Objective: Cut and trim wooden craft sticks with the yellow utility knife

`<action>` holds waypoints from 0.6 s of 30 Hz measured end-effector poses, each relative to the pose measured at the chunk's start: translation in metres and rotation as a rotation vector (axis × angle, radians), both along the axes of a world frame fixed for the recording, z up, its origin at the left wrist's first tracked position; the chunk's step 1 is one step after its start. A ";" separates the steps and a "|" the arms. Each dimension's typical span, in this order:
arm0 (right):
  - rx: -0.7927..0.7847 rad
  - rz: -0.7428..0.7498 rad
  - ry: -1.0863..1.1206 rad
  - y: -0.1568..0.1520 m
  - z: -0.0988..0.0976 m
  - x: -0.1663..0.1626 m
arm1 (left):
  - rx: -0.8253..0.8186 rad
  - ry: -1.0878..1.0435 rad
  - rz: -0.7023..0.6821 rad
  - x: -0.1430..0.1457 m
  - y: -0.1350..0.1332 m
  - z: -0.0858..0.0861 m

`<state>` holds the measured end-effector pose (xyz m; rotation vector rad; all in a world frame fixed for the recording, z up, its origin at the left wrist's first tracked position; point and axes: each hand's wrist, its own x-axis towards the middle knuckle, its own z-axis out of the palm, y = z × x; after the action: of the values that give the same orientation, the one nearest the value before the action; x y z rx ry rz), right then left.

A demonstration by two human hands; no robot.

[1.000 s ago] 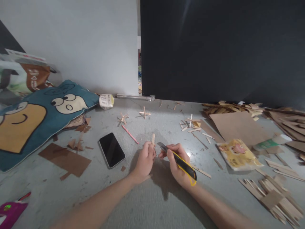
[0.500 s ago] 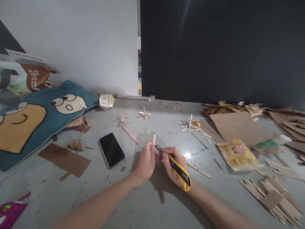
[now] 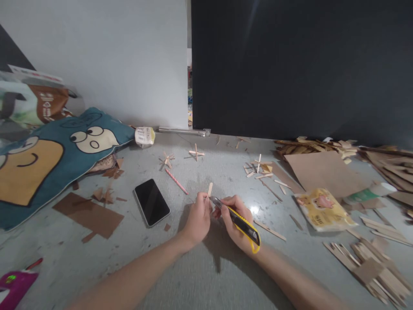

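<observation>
My left hand (image 3: 197,217) is closed around a small wooden stick (image 3: 210,189), whose rounded end pokes up above the fingers. My right hand (image 3: 236,224) grips a yellow and black utility knife (image 3: 240,221). The knife's blade tip rests against the stick just beside my left fingers. Both hands hover low over the grey floor near its middle. A black phone (image 3: 151,208) lies face up just left of my left hand, and a pink pencil (image 3: 176,181) lies beyond it.
A blue cartoon cushion (image 3: 48,159) lies at the left. Brown cardboard pieces (image 3: 88,217) lie near it. Small stick crosses (image 3: 196,153) and stick scraps (image 3: 260,170) dot the floor ahead. A yellow packet (image 3: 324,209), cardboard sheets (image 3: 322,172) and stick bundles (image 3: 371,262) fill the right.
My right hand brought the knife in from the right until its blade met the stick held by my left hand. The left hand stayed nearly still.
</observation>
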<state>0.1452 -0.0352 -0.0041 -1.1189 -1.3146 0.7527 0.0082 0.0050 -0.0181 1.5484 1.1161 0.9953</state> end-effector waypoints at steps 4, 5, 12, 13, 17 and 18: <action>0.006 -0.007 0.000 -0.001 0.002 -0.003 | 0.007 0.008 -0.019 0.001 -0.001 0.004; 0.014 -0.011 -0.004 -0.001 0.002 -0.003 | 0.004 -0.004 -0.034 0.001 -0.001 0.005; -0.013 -0.044 0.035 -0.001 0.003 -0.001 | -0.011 -0.063 -0.125 0.001 0.000 0.003; -0.037 -0.028 0.068 -0.001 0.003 -0.001 | -0.011 -0.057 -0.121 0.000 0.001 0.002; -0.151 0.007 0.235 0.001 0.000 -0.001 | -0.018 -0.016 -0.106 -0.003 0.003 -0.003; -0.178 -0.001 0.267 0.002 -0.002 -0.001 | -0.024 -0.012 -0.103 -0.003 0.004 -0.005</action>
<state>0.1445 -0.0336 -0.0064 -1.1143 -1.0376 0.9973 0.0048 0.0086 -0.0230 1.5628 1.0259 0.9183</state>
